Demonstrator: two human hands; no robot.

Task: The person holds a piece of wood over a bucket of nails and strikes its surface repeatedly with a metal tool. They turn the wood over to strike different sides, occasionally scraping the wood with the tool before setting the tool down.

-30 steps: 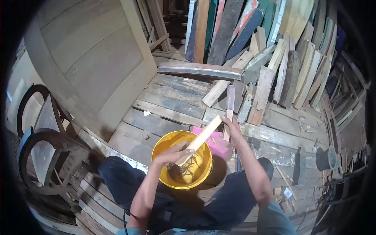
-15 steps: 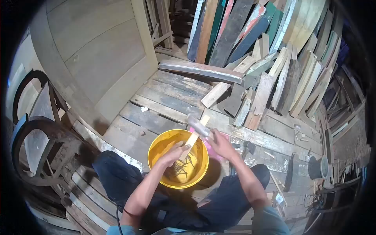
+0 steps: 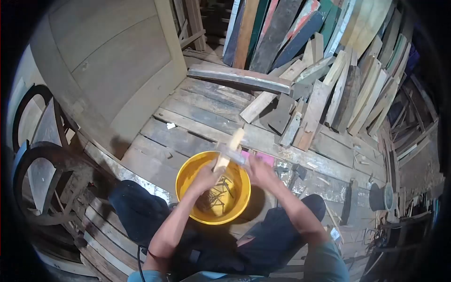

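My left hand (image 3: 205, 177) is closed around a short, pale wood strip (image 3: 236, 139), which slants up over the far side of a yellow bucket (image 3: 182, 187). A grey hammer (image 3: 233, 156), blurred by motion, is in my closed right hand (image 3: 260, 170). It lies across the strip, just beyond my left fingers. Several dark nails (image 3: 218, 195) lie loose in the bottom of the bucket, below my left hand. The bucket stands on the floor between my knees.
Behind the right hand lies a pink item (image 3: 264, 158). A dark tool head (image 3: 299, 172) is on the plank floor to the right. Wood offcuts (image 3: 312, 113) and boards lean at the back right. A wooden door panel (image 3: 112, 61) and curved chair frames (image 3: 44, 150) stand left.
The hammer and right hand have moved slightly left and down, onto the strip. My left hand has shifted a little, and the view has moved slightly.
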